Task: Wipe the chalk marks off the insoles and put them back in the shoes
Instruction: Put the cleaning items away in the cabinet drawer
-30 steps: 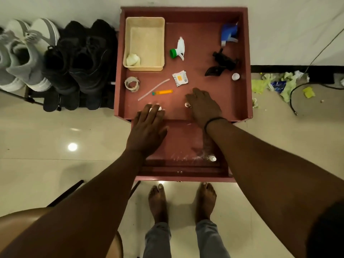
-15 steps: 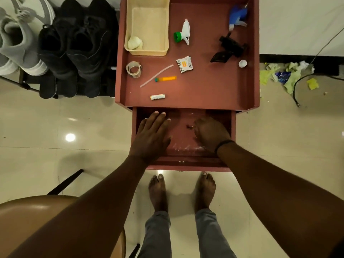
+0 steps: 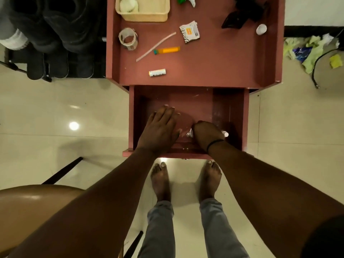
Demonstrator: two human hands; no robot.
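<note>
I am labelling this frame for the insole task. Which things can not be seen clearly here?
- Head view: what the right hand grips in the drawer; its fingers cover it.
- Black shoes: cut by the top edge, interiors dark; no insoles visible.
- Print on the sachet: too small.
- Left hand: lies flat, palm hidden.

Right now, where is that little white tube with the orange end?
In the head view, the little white tube lies on the red table top, near its front edge and left of centre, just behind the open drawer and below the orange pen.
</note>
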